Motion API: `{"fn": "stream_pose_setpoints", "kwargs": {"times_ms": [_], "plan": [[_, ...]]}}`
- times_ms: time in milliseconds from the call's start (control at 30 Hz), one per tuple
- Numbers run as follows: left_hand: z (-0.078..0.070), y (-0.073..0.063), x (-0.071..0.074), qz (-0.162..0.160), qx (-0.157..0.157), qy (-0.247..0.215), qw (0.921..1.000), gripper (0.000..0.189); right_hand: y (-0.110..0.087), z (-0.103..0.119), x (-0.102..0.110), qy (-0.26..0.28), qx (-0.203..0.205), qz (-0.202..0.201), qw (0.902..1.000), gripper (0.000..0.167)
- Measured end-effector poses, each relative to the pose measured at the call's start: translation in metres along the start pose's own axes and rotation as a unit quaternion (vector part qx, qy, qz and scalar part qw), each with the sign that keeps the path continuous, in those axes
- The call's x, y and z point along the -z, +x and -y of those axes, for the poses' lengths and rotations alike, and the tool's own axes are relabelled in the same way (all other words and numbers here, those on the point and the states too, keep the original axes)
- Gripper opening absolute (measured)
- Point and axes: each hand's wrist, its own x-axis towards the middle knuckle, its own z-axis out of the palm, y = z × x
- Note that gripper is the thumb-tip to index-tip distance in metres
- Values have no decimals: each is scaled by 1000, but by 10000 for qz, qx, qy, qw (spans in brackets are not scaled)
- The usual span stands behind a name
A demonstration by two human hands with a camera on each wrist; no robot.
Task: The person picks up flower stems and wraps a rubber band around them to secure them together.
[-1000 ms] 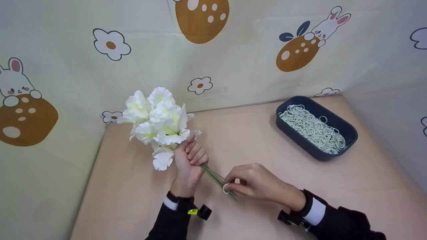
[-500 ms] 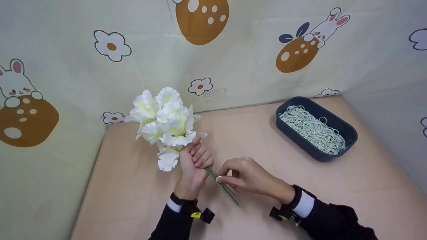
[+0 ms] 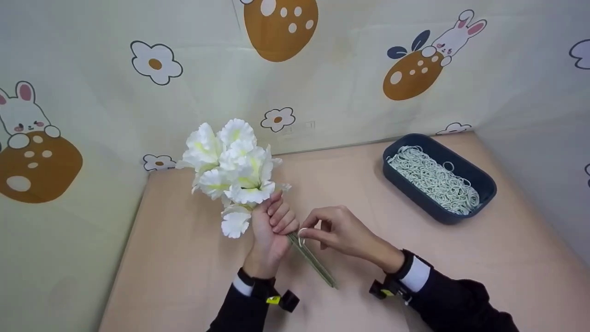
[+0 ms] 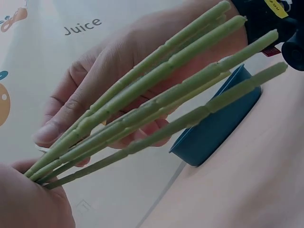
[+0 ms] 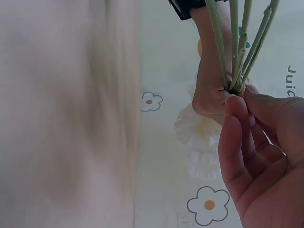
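Observation:
A bunch of white, ruffled artificial flowers [image 3: 235,161] leans up to the left in the head view. My left hand [image 3: 275,226] grips its stems just below the blooms. The green stems [image 3: 315,265] stick out below that fist and fan apart in the left wrist view. Close beside the fist, my right hand [image 3: 339,233] pinches a small white rubber band [image 3: 300,236] between thumb and index finger. The band lies against the stems; whether it circles all of them I cannot tell. In the right wrist view, the right fingertips [image 5: 236,102] meet the stems near the left hand [image 5: 211,95].
A dark blue tub [image 3: 484,189] holding a heap of white rubber bands [image 3: 433,177] stands at the back right of the table [image 3: 184,276]. Behind the table hangs a printed cloth [image 3: 207,83] with rabbits and flowers. Wrist cameras [image 3: 289,300] sit on both wrists.
My right hand has moved with the rubber band up along the stems, from near their cut ends to beside the left fist. The left hand and flowers have shifted slightly right.

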Motion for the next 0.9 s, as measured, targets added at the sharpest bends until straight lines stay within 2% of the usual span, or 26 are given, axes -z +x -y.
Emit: {"fn": "stream_pose_setpoints", "kwargs": {"times_ms": [167,367,533,633,767,900], "plan": [[0,-2,-1,160,81,12,9998,40,0,-2,3,111,-86,-50,9999,4],[3,-9,-9,618,477,34,9969,41,-3,-23,7,79,-18,-116,9999,4],[2,-14,-15,732,346,-227,9965,42,-3,-28,16,-41,31,-221,9997,4],[1,-16,-17,920,258,-449,9944,43,-3,-30,20,-55,-10,-321,9995,4],[1,-17,-17,1265,303,-644,9894,45,-1,-15,23,-146,-46,-379,9992,4],[2,-17,-17,1439,250,-810,9860,46,2,-7,24,-318,-91,-404,9986,4]]}}
